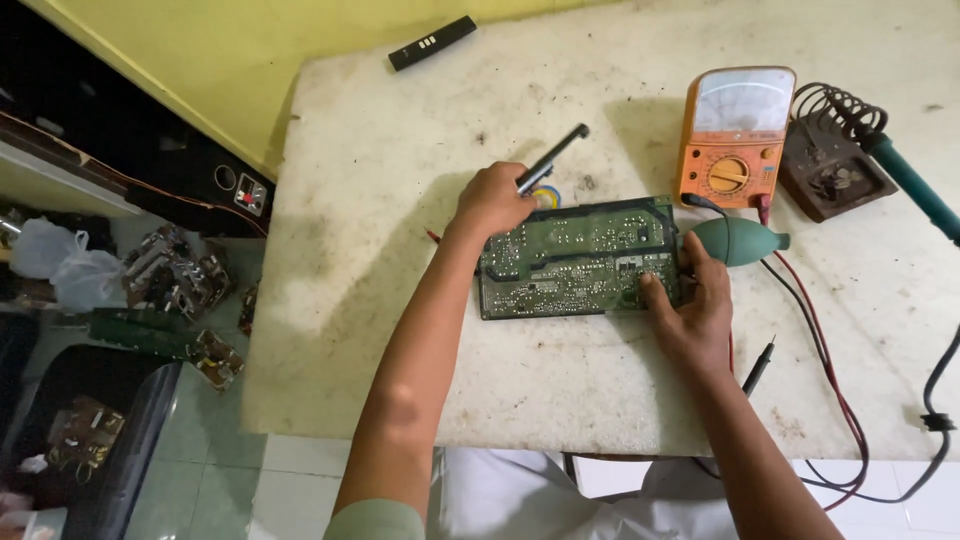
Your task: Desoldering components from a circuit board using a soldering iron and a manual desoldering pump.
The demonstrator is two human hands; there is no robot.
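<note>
A green circuit board (575, 258) lies solder side up on the worn white table (380, 330). My left hand (492, 198) is closed around a slim dark rod-shaped tool (555, 156) that points up and to the right, just above the board's top left edge. My right hand (690, 315) rests on the board's right end, fingers pressing its surface. A teal rubber blower bulb (738, 240) lies right behind my right hand.
An orange analogue multimeter (733, 135) stands at the back right, its red and black leads (825, 370) trailing forward. A soldering iron (915, 185) sits in a coil stand (835, 165). A black remote (432, 42) lies far back. Scrap boards (175, 275) litter the floor.
</note>
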